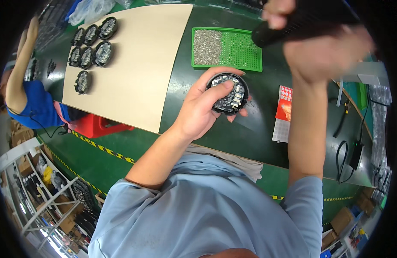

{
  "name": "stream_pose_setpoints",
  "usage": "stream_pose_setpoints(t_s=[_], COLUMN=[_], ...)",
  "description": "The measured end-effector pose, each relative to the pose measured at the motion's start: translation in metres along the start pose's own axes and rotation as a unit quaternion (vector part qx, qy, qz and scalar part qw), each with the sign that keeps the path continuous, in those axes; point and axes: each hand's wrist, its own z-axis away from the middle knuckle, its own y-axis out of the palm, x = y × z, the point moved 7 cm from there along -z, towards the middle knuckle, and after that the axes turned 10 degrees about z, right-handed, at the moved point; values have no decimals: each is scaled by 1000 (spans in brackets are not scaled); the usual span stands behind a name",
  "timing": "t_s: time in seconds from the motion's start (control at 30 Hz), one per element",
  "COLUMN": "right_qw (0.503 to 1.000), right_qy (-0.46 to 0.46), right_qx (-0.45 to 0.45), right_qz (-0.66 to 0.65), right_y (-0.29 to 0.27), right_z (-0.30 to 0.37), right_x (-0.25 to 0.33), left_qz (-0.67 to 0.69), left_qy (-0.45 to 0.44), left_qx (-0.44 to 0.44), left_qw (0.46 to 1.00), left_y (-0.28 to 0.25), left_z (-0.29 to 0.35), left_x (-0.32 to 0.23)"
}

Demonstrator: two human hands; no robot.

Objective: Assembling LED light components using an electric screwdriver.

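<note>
My left hand [202, 103] is closed round a round black housing [229, 93] with a circuit board and pale parts inside; the thumb lies across its face. It is held over the dark green table, just in front of a green perforated tray [241, 49] with a heap of small silvery pieces [207, 46] in its left half. At the upper right my right hand [321, 56] is raised and smeared by motion, so its fingers cannot be made out. It overlaps a large black object [306, 26] whose kind is unclear. Other fingers [278, 12] show beside that object; whose they are is unclear.
Several similar round black housings [103, 53] stand on a beige sheet [138, 64] at the left. A red-and-white sticker sheet [284, 107] lies near my right forearm. Cables and a black adapter [356, 155] are at the right. A person in blue [39, 103] is at the far left.
</note>
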Motion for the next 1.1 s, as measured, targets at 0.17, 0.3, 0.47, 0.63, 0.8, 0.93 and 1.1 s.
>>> stream_pose_setpoints(t_s=[0.17,0.3,0.47,0.63,0.8,0.93,1.1], right_qw=[987,976,954,926,891,863,847], right_qy=[-17,-14,-10,-8,-7,-4,2], right_qx=[60,114,181,247,310,354,377], right_qz=[-146,-188,-239,-286,-332,-360,-374], right_y=[-2,6,17,22,27,32,42], right_z=[0,1,6,14,22,27,26], right_x=[16,16,16,17,19,19,14], left_qz=[-13,0,11,-12,-17,-13,-8], left_qy=[-4,-2,-1,-7,-1,-3,15], left_qx=[14,12,6,6,2,-9,-2], left_qw=[1000,1000,1000,1000,1000,1000,1000], left_y=[4,3,3,6,6,3,1], left_z=[-2,-2,-1,0,0,0,-1], left_x=[1,1,-1,-1,1,2,0])
